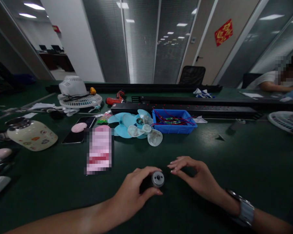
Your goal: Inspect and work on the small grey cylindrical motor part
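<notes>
My left hand [136, 188] is closed around a small round metal motor [158, 179], thumb on the near side and fingers on the far side. The motor's flat end, with a dark centre and small holes, faces up. Just to its right, my right hand [192, 174] has its thumb and fingertips brought together in a pinch, apart from the motor. Whatever may be between those fingertips is too small to make out. A watch [245, 208] is on the right wrist.
Beyond my hands lie blue and whitish fan blades [134, 125] and a blue bin [175, 129] of wired circuit boards. Left are a pink pouch-like item [100, 146], a phone [74, 135], and a cream flask [35, 133]. A red drill [115, 99] and white fan housing [74, 87] sit farther back.
</notes>
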Available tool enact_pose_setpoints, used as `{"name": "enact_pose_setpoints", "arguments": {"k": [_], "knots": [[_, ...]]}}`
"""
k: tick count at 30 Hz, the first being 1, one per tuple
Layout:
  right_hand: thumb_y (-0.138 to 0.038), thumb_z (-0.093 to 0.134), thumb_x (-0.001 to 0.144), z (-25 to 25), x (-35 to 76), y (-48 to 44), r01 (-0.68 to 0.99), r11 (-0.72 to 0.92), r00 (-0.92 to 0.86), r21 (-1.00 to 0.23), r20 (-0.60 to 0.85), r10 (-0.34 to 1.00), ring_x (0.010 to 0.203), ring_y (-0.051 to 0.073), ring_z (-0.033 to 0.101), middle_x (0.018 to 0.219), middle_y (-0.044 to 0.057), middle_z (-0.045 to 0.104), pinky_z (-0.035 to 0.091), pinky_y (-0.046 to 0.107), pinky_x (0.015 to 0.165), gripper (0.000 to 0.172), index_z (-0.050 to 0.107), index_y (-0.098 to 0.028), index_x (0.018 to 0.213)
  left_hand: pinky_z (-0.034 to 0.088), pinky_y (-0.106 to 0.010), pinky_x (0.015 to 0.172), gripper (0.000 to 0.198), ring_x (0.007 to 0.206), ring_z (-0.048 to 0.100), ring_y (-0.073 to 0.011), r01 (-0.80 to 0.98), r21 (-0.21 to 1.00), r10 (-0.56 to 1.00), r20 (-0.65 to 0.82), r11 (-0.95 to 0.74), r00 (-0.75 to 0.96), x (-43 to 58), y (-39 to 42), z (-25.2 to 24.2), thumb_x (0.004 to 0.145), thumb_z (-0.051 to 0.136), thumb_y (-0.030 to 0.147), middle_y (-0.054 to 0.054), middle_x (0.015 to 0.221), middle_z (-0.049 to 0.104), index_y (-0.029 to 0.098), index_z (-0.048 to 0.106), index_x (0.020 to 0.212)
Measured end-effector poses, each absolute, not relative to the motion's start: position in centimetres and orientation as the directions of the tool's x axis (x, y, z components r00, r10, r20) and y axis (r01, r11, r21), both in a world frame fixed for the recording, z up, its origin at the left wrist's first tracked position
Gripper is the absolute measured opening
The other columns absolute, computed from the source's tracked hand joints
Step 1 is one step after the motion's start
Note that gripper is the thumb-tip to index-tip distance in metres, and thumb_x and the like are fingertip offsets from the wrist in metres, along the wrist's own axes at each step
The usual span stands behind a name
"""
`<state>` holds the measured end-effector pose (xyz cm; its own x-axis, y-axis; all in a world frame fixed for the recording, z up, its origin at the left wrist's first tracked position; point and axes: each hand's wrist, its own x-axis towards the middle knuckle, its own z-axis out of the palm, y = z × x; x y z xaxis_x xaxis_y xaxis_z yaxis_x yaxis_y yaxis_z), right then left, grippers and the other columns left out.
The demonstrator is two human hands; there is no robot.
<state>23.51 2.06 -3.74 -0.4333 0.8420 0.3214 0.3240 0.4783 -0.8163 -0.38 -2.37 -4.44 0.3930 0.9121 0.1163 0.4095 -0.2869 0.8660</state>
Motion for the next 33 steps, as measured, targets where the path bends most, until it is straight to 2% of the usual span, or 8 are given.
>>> {"name": "enact_pose_setpoints", "arguments": {"k": [2, 6, 17, 25, 33], "knots": [[-0.019, 0.074, 0.083, -2.6, 22.6, 1.4, 0.233, 0.477, -0.416, -0.847, 0.357, 0.837, 0.092, 0.02, 0.072, 0.093, -0.001, 0.077, 0.051, 0.041, 0.094, 0.009, 0.069, -0.026, 0.086, 0.049, -0.034, 0.087, 0.039, 0.099, 0.065, -0.0211, 0.403, 0.866, 0.907, 0.123, -0.296, 0.402, -0.4, -2.4, -4.6, 0.081, 0.075, 0.024, 0.001, 0.11, 0.07, 0.028, 0.061, 0.117], [-0.014, 0.073, 0.084, -0.9, 20.7, 0.5, 0.135, 0.514, -0.502, -0.847, 0.388, 0.773, 0.092, 0.017, 0.071, 0.094, -0.002, 0.076, 0.055, 0.032, 0.085, 0.014, 0.069, -0.026, 0.091, 0.049, -0.034, 0.087, 0.042, 0.1, 0.065, -0.0213, 0.382, 0.868, 0.907, 0.159, -0.317, 0.391, -0.5, -2.4, -5.1, 0.081, 0.075, 0.023, 0.0, 0.112, 0.07, 0.027, 0.06, 0.119], [-0.013, 0.069, 0.085, -1.5, 19.5, 0.7, 0.161, 0.514, -0.55, -0.842, 0.356, 0.756, 0.091, 0.018, 0.07, 0.094, 0.001, 0.075, 0.057, 0.033, 0.081, 0.012, 0.07, -0.025, 0.09, 0.048, -0.034, 0.085, 0.043, 0.098, 0.064, -0.0222, 0.402, 0.852, 0.906, 0.175, -0.335, 0.385, -0.6, -2.5, -5.5, 0.08, 0.076, 0.026, -0.002, 0.112, 0.07, 0.026, 0.059, 0.12], [-0.014, 0.075, 0.078, -3.4, 19.8, -0.2, 0.134, 0.53, -0.406, -0.837, 0.442, 0.8, 0.092, 0.019, 0.07, 0.092, 0.0, 0.074, 0.056, 0.034, 0.081, 0.016, 0.066, -0.025, 0.084, 0.047, -0.032, 0.084, 0.037, 0.097, 0.063, -0.0201, 0.406, 0.852, 0.901, 0.156, -0.33, 0.405, -0.5, -2.4, -4.9, 0.082, 0.074, 0.024, 0.0, 0.108, 0.07, 0.026, 0.061, 0.116], [-0.015, 0.076, 0.078, -3.1, 19.5, 0.0, 0.154, 0.534, -0.415, -0.832, 0.436, 0.799, 0.091, 0.018, 0.069, 0.095, 0.001, 0.073, 0.056, 0.031, 0.081, 0.018, 0.067, -0.026, 0.088, 0.047, -0.032, 0.083, 0.037, 0.096, 0.063, -0.0198, 0.398, 0.856, 0.901, 0.161, -0.331, 0.402, -0.5, -2.5, -5.2, 0.082, 0.074, 0.024, 0.0, 0.108, 0.069, 0.027, 0.06, 0.117]]}}
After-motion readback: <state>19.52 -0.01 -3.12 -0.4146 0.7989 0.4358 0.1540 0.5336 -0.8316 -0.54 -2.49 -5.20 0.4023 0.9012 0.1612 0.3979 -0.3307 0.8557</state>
